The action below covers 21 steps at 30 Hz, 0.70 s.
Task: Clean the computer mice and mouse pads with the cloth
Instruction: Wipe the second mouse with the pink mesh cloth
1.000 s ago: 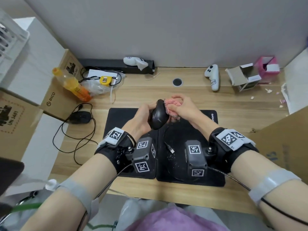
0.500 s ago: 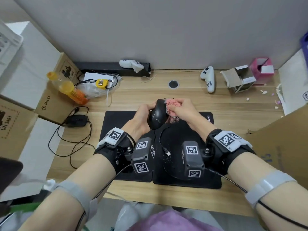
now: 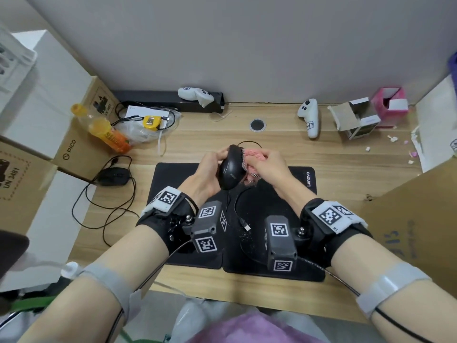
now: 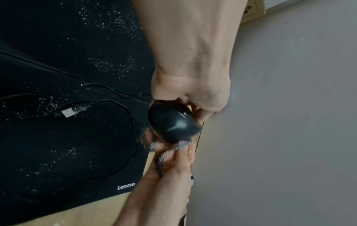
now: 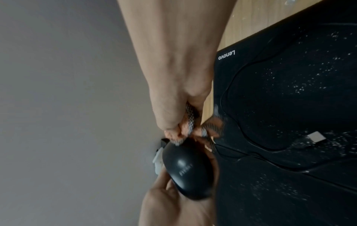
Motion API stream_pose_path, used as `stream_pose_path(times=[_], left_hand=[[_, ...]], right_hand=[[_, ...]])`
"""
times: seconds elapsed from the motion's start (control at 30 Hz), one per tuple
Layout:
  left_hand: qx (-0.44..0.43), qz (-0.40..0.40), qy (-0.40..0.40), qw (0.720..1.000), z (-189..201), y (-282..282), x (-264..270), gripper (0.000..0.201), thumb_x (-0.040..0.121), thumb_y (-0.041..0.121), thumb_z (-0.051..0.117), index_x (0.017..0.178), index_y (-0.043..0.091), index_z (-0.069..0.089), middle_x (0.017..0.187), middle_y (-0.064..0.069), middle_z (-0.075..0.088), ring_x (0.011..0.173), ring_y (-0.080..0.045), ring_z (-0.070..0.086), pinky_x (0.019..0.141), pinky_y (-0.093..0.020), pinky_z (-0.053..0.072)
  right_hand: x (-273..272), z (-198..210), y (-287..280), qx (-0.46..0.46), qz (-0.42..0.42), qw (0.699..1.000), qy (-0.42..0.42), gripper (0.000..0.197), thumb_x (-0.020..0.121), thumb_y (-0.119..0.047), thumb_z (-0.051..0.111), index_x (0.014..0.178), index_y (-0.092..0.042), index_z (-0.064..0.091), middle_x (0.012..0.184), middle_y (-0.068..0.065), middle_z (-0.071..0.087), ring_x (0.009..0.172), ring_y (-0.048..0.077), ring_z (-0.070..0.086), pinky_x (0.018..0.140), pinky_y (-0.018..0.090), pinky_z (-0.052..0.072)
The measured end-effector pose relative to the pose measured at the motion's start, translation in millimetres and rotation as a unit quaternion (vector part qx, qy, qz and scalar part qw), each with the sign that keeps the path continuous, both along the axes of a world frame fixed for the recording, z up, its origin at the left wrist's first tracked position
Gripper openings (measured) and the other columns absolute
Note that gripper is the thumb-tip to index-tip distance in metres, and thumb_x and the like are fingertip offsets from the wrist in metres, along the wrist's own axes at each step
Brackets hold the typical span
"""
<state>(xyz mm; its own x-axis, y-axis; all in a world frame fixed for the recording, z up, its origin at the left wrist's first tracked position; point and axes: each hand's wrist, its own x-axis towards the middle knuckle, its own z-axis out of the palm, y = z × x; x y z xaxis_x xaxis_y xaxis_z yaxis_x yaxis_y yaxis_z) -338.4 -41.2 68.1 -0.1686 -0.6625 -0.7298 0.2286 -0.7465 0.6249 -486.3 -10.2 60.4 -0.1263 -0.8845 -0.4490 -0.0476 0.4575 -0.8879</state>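
Black wired mouse is sitting in your left hand, lifted off and hovering over the far edge of the Lenovo mouse pad; your fingers are curling round its left side and your thumb round the near end. Your right hand is bunching the pink cloth in curled fingers and pressing it against the mouse's right flank, cloth touching shell. The mouse cable is looping down onto the Lenovo mouse pad, its USB plug lying loose near the pad's left edge among white specks. A second black pad is butting against the Lenovo pad's left side. Another black mouse is lying on the wooden desk well left of both pads, cable trailing toward you.
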Motion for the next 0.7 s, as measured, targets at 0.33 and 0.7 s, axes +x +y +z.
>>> stream_pose_path(times=[0.33,0.7], left_hand=[[-0.010,-0.043,0.037,0.998,-1,9,-4,0.034,0.101,0.014,0.040,0.128,0.011,0.058,0.108,-0.015,0.067,0.084,-0.026,0.066,0.085,-0.039,0.054],[0.020,0.045,-0.053,0.997,-21,-1,12,0.044,0.097,0.026,0.044,0.136,0.011,0.053,0.120,-0.017,0.063,0.099,-0.030,0.061,0.077,-0.035,0.055]], right_hand=[[-15,-7,-3,-0.012,-0.033,0.999,-0.001,0.019,0.087,-0.015,0.070,0.103,-0.024,0.068,0.098,-0.001,0.071,0.078,0.007,0.068,0.061,0.017,0.052],[-7,-7,4,0.007,0.208,0.975,-0.071,0.026,0.089,-0.016,0.067,0.115,-0.010,0.067,0.094,0.016,0.075,0.087,0.027,0.072,0.090,0.037,0.056]])
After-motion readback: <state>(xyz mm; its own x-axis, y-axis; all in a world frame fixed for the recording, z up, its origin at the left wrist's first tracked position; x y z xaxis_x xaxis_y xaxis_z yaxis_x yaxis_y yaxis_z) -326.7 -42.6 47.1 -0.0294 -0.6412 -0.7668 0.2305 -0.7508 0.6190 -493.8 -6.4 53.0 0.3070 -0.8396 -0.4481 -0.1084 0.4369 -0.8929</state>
